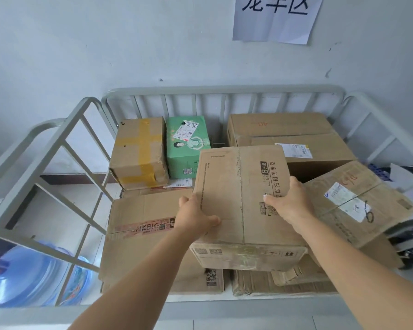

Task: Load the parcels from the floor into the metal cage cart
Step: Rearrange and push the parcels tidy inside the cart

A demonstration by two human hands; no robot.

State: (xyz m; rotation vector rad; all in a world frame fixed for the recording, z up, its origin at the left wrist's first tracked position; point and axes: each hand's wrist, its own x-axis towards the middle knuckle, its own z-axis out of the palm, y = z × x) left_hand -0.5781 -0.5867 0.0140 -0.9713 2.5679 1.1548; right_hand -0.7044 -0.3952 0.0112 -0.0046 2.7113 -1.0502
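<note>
Fingers [271, 202] of both hands curl round the cardboard box [241, 198] mid-frame, gripping opposite sides; looks stiff, probably lightish, best held at its edges.

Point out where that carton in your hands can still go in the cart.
Free: the flat top of the long carton, between the taped box and the cage's left rail. Crowded: the right side, where the tilted labelled carton leans beside the held carton.

Pale grey painted wall [105, 44], scuffed; white paper sign with black characters [275, 15] up past the fingers. Dark brown baseboard [76, 178], light floor [57, 206], blue plastic water jug [26, 277] lower left.
</note>
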